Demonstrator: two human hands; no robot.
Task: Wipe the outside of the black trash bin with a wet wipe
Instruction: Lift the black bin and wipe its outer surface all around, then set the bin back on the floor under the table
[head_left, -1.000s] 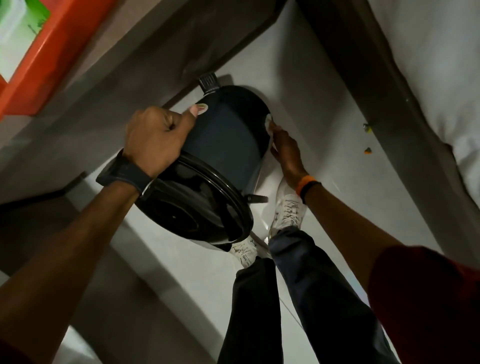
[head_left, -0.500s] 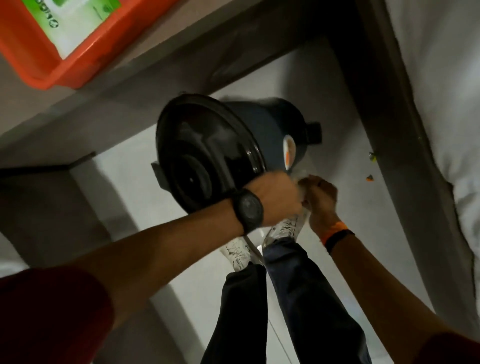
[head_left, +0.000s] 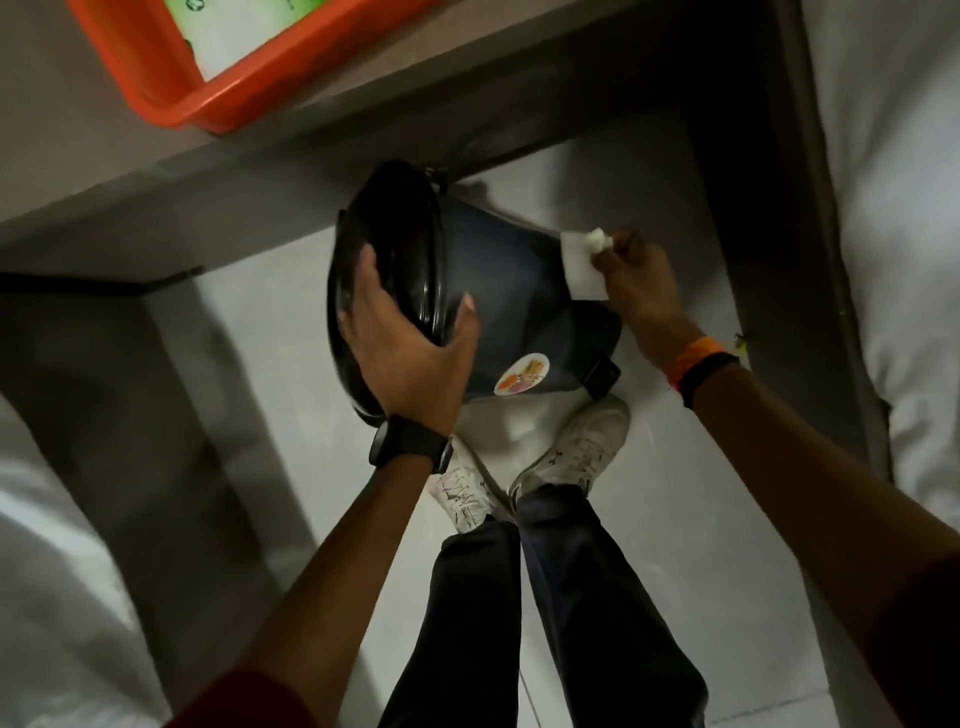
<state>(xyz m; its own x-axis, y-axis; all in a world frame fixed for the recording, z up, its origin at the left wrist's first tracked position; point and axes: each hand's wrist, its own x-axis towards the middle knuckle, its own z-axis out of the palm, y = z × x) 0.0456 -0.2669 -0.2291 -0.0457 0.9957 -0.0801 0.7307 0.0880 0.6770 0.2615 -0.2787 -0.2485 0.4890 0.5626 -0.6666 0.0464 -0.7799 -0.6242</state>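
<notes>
The black trash bin (head_left: 511, 291) is held on its side above the floor, lid end to the left, base to the right. A round colourful sticker (head_left: 522, 374) shows on its lower side, with a foot pedal at the base. My left hand (head_left: 410, 353) grips the lid rim, thumb on the bin's body. My right hand (head_left: 641, 288) presses a white wet wipe (head_left: 584, 265) against the bin's wall near the base, at its upper right.
An orange tray (head_left: 208, 104) with a white and green pack sits on a grey ledge at the top left. White bedding (head_left: 904, 208) lies to the right. My legs and white shoes (head_left: 576, 447) stand on the pale floor below the bin.
The bin has been turned so its base points right and its sticker faces down. My left hand shifted to the lid rim. My right hand moved up with the wipe onto the bin's wall.
</notes>
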